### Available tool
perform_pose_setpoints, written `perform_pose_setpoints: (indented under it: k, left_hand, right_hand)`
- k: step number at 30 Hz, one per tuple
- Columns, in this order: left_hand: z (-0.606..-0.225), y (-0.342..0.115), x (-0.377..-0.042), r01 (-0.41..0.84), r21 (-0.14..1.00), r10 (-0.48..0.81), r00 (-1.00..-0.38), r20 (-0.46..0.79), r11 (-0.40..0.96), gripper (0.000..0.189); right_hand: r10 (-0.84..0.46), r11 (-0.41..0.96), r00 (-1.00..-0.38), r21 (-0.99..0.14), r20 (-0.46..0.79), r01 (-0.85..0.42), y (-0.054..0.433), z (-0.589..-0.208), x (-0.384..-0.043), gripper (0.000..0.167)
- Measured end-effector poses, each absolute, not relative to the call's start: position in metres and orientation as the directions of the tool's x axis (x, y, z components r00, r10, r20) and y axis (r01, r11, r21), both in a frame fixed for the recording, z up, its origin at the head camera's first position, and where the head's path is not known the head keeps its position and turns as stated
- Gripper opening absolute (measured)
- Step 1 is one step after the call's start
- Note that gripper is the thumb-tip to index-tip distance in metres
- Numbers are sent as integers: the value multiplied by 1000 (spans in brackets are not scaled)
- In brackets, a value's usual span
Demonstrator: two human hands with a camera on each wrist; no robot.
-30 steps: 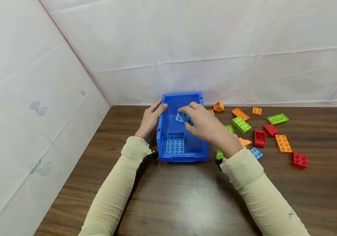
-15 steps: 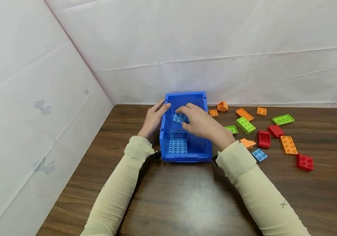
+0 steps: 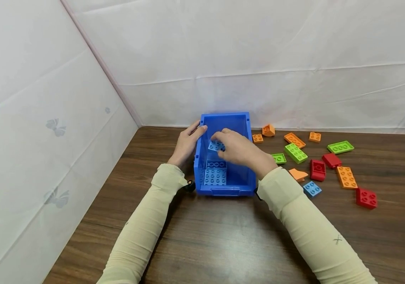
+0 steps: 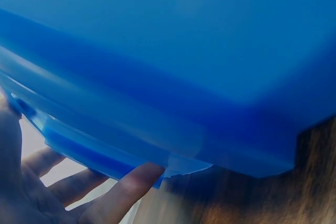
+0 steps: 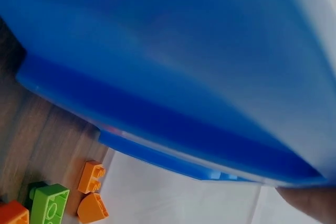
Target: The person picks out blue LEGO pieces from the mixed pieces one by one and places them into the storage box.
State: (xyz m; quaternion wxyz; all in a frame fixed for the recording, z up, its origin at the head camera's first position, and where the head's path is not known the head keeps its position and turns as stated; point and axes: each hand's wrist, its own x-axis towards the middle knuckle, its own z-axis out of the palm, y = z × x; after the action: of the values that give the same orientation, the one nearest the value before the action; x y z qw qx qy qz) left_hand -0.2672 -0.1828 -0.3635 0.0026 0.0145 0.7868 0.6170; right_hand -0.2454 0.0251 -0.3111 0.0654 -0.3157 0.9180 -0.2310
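Observation:
A blue plastic bin (image 3: 225, 116) stands on the table. My left hand (image 3: 185, 145) grips its left wall, the thumb over the rim; the left wrist view shows the thumb (image 4: 139, 179) and fingers about the blue edge. Reaching inside the bin, my right hand (image 3: 239, 149) pinches a light blue toy brick (image 3: 214, 146) by its studded sides. Below it, near the bin's front, lie a wide blue studded brick (image 3: 215, 177) and a narrower blue brick (image 3: 216, 164) showing hollow rings. In the right wrist view the bin's wall (image 5: 131, 40) hides most of the hand.
Loose bricks spread over the table (image 3: 202, 240) right of the bin: green (image 3: 296, 152), orange (image 3: 346, 177), red (image 3: 366, 198) and a small blue one (image 3: 312, 189). A white cloth wall (image 3: 277, 94) rises behind, and another (image 3: 46, 165) stands at the left.
My right hand has shifted leftward within the bin, still pinching the blue brick, which has come nearer the left wall. The left hand keeps its hold. The head view has turned slightly left.

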Motion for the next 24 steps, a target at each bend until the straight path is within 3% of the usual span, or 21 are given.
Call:
perform_pose_setpoints:
  k: [24]
  left_hand:
    - [-364,-182,-268,-3,975,3,-1000,-4,221,72]
  right_hand:
    - [-639,761,-761,-230,-110,-606,9,-321,-251,50]
